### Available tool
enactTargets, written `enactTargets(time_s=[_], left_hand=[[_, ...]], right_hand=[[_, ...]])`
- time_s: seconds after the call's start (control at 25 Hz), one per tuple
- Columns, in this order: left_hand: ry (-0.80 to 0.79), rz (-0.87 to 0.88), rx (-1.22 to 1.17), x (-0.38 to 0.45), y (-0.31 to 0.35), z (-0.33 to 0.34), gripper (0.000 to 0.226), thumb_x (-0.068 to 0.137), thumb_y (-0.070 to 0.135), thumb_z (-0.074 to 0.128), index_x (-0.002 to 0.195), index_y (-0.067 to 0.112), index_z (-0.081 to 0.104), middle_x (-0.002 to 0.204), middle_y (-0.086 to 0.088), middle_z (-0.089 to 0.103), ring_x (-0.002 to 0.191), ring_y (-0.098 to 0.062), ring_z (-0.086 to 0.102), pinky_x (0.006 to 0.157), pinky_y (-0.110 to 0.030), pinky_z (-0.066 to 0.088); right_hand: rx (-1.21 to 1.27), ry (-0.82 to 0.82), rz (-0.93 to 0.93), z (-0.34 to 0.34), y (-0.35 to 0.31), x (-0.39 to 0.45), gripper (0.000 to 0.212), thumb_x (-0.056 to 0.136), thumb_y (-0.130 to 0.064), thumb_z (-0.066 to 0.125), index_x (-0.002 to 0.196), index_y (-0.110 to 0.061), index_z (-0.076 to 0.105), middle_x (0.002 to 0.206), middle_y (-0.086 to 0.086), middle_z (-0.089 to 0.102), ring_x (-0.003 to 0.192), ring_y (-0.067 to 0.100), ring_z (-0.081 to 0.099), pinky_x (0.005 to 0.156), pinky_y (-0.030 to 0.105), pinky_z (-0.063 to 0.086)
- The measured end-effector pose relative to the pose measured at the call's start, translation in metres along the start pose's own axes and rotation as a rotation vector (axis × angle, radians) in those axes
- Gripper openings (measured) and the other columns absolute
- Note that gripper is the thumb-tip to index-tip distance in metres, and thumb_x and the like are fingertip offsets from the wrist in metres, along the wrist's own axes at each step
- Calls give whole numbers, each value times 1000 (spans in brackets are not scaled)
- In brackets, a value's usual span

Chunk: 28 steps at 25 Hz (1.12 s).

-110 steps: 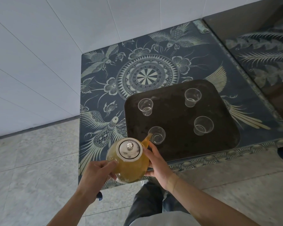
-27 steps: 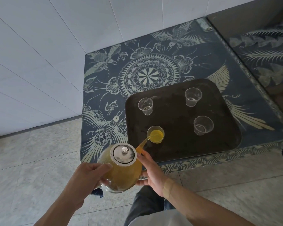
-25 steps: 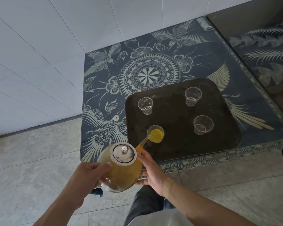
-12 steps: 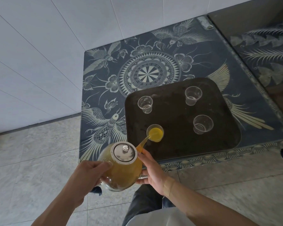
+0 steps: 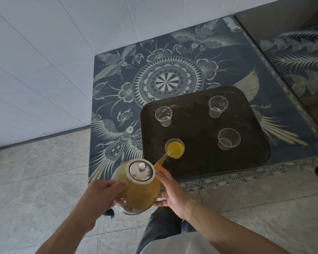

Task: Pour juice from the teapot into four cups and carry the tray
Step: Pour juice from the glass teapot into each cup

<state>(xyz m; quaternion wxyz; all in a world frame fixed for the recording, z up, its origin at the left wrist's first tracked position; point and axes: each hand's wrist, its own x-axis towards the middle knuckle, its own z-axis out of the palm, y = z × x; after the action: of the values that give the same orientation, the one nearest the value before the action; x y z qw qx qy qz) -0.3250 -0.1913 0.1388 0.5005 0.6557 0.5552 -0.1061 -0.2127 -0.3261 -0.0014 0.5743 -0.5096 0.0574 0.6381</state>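
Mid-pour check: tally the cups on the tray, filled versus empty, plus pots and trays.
Clear plastic cups holding orange juice: 1
Clear plastic cups empty: 3
Glass teapot with steel lid: 1
Dark rectangular tray: 1
Total: 6

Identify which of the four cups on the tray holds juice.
The near-left cup, under the teapot's spout. It holds yellow juice; the other three cups are clear and empty.
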Motion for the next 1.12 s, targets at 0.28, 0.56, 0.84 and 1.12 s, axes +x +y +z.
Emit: enactTargets(time_s=[0.28,0.56,0.84,1.12], left_hand=[[-38,14,-30,1,-2,1,49,92,20,67,43,16,70,41,-1,44,35,-7,36,43,-23,48],[-60,-45,-47,10,-8,3,32,85,30,74,63,7,76,52,-10,43,53,-22,39,75,-73,52],[5,24,-73,14,-16,16,34,87,26,72,73,-5,74,54,-12,61,64,-28,49,80,-68,53],[22,87,-170,19,-24,28,32,89,18,69,71,-8,73,53,-13,62,57,-27,53,64,-44,56]], right_hand=[[-3,13,4,0,-2,2,50,95,-60,56,141,-47,43,138,-2,59,120,33,62,98,54,55],[1,32,10,-4,-4,0,47,94,-60,56,137,-46,47,135,-1,60,119,31,62,88,46,58],[-2,63,-1,-13,-9,-1,43,91,-60,61,131,-49,51,130,-1,64,118,30,63,98,52,56],[-46,92,-73,-18,-22,-12,48,93,-58,60,138,-44,51,127,-3,67,114,22,65,80,37,55]])
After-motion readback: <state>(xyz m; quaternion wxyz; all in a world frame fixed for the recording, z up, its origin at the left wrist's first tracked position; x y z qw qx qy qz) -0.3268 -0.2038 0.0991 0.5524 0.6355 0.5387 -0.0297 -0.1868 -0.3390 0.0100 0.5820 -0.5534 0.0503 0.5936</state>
